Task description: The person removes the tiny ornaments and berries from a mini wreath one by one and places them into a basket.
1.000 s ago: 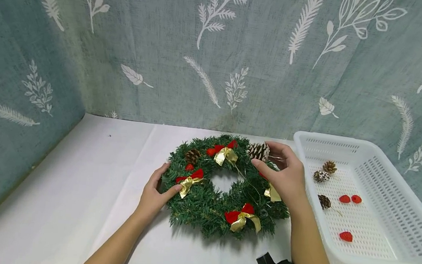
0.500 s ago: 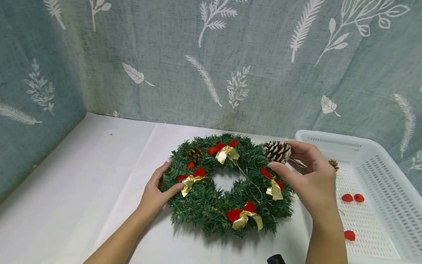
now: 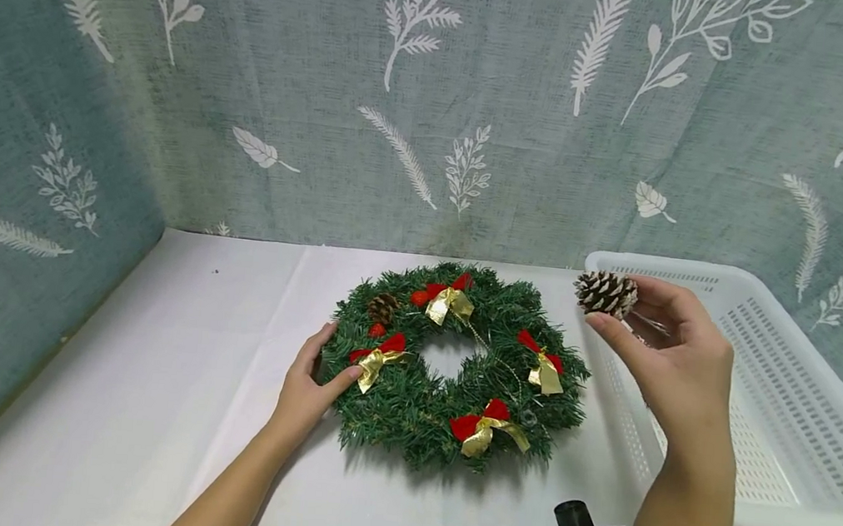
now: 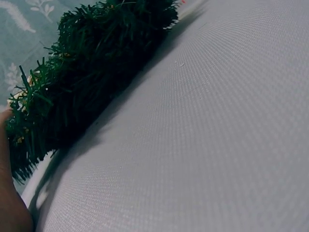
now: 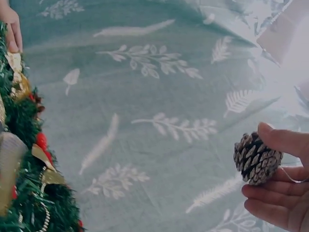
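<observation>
A green wreath (image 3: 407,429) lies on the white table, dressed with red and gold bows, a brown pinecone (image 3: 383,307) and red berries. My left hand (image 3: 309,387) holds its left side, the thumb on top by the left bow (image 3: 380,360). Off to the wreath's right, my right hand (image 3: 680,352) pinches a white-tipped pinecone (image 3: 605,294) between thumb and fingers, raised over the near-left rim of the basket. In the right wrist view a thin cord trails from the pinecone (image 5: 257,158) across the fingers. The left wrist view shows the wreath's edge (image 4: 96,72) and part of the left hand.
A white plastic basket (image 3: 783,518) stands on the right, its contents mostly hidden behind the right hand and forearm. A patterned grey-green cloth (image 3: 319,62) hangs behind and along the left. White tabletop (image 3: 126,371) stretches left of the wreath.
My right hand has carried the white-tipped pinecone rightward from above the wreath's upper right to the basket's edge, uncovering the right bow. The left hand has stayed on the wreath.
</observation>
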Available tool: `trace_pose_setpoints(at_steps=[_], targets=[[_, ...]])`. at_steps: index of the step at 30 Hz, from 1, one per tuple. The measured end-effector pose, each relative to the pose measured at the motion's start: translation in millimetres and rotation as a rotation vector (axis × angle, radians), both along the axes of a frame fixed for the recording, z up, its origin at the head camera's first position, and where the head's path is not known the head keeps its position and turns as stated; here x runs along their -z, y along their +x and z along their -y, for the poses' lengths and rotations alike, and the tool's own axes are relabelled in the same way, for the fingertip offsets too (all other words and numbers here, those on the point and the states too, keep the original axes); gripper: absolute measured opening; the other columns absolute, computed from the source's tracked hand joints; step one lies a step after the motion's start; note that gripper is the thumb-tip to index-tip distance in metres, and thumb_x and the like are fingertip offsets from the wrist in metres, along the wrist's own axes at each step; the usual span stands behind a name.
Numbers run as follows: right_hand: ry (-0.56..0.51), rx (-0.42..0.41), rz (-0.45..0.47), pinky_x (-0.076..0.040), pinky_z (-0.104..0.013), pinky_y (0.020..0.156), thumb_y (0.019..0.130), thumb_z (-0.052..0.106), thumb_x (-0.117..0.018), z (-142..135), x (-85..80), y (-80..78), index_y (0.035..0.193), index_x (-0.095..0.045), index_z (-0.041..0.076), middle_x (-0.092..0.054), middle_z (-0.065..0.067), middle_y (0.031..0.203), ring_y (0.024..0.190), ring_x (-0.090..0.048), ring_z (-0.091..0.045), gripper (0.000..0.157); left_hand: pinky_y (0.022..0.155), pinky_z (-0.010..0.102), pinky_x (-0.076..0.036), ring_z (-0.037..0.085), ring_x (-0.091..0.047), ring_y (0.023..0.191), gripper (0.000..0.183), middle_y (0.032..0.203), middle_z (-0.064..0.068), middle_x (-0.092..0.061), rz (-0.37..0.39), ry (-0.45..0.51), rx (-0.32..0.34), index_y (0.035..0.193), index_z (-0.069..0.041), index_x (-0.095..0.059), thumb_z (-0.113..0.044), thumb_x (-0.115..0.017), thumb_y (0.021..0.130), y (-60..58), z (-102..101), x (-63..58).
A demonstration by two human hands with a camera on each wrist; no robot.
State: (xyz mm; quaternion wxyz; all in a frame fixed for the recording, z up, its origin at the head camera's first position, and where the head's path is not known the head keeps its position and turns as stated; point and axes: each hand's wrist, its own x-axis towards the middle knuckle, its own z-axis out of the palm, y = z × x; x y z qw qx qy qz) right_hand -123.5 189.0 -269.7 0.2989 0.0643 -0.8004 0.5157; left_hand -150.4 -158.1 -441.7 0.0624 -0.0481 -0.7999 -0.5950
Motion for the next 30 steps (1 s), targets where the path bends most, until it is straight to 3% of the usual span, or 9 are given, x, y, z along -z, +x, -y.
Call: trace_pose_setpoints(at_steps=[11,19,28,30], targets=[[-0.090,0.276,0.177,-0.049,-0.005,0.064,0.069,0.003,-0.083,-35,-3.5,2.6,0.110,-0.068,0.015,-0.065,0.017,0.091,0.078,-0.063,0.005,0.045,0.116,0.049,-0.017,0.027,-0.012,0.145,0.071,0.157,0.008,-0.018,-0.004,-0.005,-0.014,0.149,-0.020,-0.030,-0.019,-0.068,0.089,0.1,2,0.6],[-0.072,0.402,0.167,-0.046,-0.003,0.073,0.074,0.010,-0.081,-58,-1.3,5.6,0.121,-0.064,0.013,-0.061,0.018,0.097,0.085,-0.060,0.006,0.049,0.117,0.049,-0.017,0.026,-0.011,0.145,0.071,0.157,0.007,-0.018,-0.013,-0.011,0.003,0.150,-0.021,-0.028,-0.021,-0.067,0.090,-2.5,0,-1.2],[-0.079,0.491,0.253,-0.044,-0.002,0.073,0.075,0.018,-0.081,-77,3.8,4.0,0.126,-0.061,0.015,-0.059,0.020,0.098,0.085,-0.057,0.008,0.054,0.116,0.049,-0.017,0.027,-0.011,0.145,0.072,0.157,0.007,-0.017,0.005,-0.020,-0.005,0.150,-0.020,-0.028,-0.020,-0.067,0.089,-1.2,1,-1.1],[-0.068,0.527,0.290,-0.045,-0.004,0.079,0.077,0.022,-0.079,-82,4.8,3.9,0.129,-0.059,0.017,-0.058,0.019,0.102,0.086,-0.055,0.009,0.056,0.117,0.049,-0.018,0.027,-0.012,0.145,0.071,0.157,0.008,-0.017,0.008,-0.014,-0.008,0.150,-0.019,-0.028,-0.020,-0.067,0.089,-0.8,1,-0.6]])
